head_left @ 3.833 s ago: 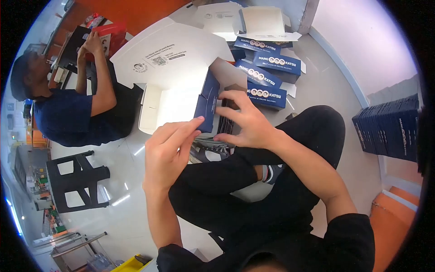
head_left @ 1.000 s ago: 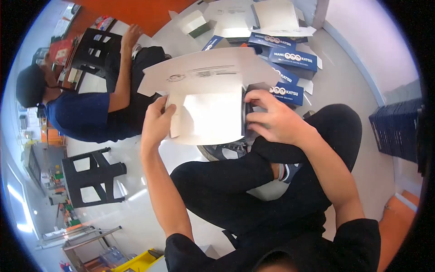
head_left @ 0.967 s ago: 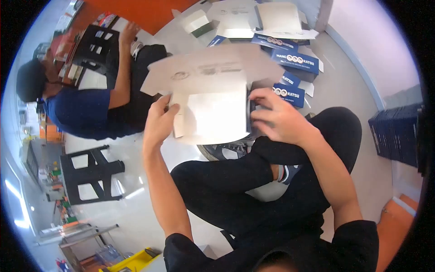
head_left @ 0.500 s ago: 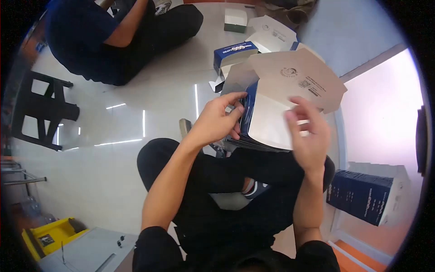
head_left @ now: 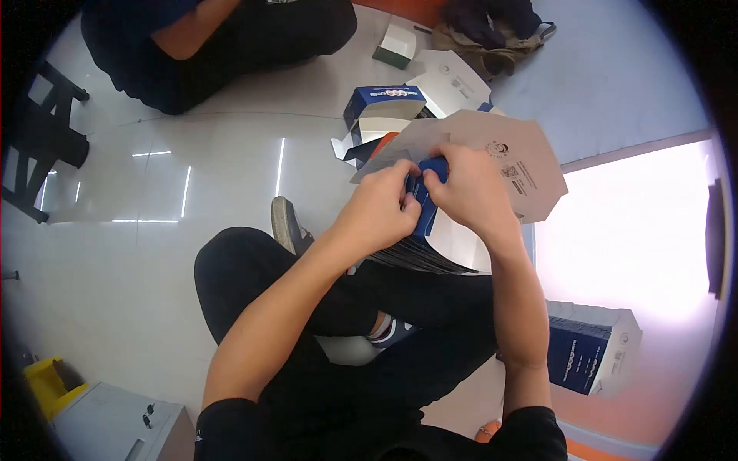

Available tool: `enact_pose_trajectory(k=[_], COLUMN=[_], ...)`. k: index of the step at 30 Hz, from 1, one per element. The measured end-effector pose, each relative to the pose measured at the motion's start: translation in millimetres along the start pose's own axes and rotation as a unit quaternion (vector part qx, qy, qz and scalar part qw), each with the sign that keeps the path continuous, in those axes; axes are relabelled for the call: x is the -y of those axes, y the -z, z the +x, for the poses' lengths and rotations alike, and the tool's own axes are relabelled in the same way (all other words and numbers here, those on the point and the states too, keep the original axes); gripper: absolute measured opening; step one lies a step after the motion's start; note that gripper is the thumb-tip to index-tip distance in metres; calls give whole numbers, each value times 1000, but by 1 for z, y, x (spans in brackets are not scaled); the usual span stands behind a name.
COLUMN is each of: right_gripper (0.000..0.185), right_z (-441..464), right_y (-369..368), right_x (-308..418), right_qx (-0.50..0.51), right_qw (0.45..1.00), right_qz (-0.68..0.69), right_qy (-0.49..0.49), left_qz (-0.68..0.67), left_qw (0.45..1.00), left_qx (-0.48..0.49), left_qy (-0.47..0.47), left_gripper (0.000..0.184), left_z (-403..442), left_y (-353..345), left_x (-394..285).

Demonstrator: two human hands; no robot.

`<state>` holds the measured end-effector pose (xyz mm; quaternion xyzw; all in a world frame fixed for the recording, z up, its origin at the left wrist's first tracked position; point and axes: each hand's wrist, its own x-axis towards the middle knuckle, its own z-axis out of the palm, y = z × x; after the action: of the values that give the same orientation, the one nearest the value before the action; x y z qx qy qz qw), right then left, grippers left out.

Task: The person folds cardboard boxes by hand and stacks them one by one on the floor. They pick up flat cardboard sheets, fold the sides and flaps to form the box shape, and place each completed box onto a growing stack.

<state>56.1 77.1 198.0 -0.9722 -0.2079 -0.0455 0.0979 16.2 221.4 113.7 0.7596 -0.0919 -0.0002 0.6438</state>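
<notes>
A partly folded box lies on a stack of flat cardboard in front of my crossed legs, its white inside point(head_left: 459, 242) facing up and its printed lid flap point(head_left: 526, 165) spread open beyond. My left hand point(head_left: 382, 206) has its fingers curled on the box's blue end panel point(head_left: 424, 219) from the left. Close by, my right hand point(head_left: 470, 188) pinches the top of that same panel between thumb and fingers. The fingertips of both hands nearly meet there. The curled fingers partly hide the panel's folds.
Folded blue boxes point(head_left: 388, 96) lie beyond the stack, with a small green-sided box point(head_left: 396, 46) and a bag point(head_left: 492, 34) farther off. Another person point(head_left: 231, 58) sits at upper left near a black stool point(head_left: 46, 142). More flat boxes point(head_left: 573, 357) stand at right.
The view has swung toward the wall side. The box has turned so its blue end faces left. My right hand has moved from over the white inside to the blue end panel, beside my left.
</notes>
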Motion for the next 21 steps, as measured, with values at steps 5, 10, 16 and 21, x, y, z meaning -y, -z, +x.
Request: enact_pose_trajectory(k=[5, 10, 16, 21], right_gripper=[24, 26, 26, 23], right_z=[3, 3, 2, -2], right_y=[6, 12, 18, 8], right_x=[3, 11, 13, 11], right_qx=[35, 46, 69, 91], right_qw=[999, 998, 996, 994], right_qz=[-2, -16, -32, -56], right_qy=[-13, -46, -45, -29], left_qz=[118, 235, 312, 330], left_qw=[983, 967, 947, 938], left_qx=[-81, -43, -13, -14], left_qy=[-113, -82, -80, -105], left_gripper=[36, 39, 40, 39], left_z=[-7, -15, -20, -24], left_y=[-12, -10, -11, -10], left_x=[7, -7, -12, -12])
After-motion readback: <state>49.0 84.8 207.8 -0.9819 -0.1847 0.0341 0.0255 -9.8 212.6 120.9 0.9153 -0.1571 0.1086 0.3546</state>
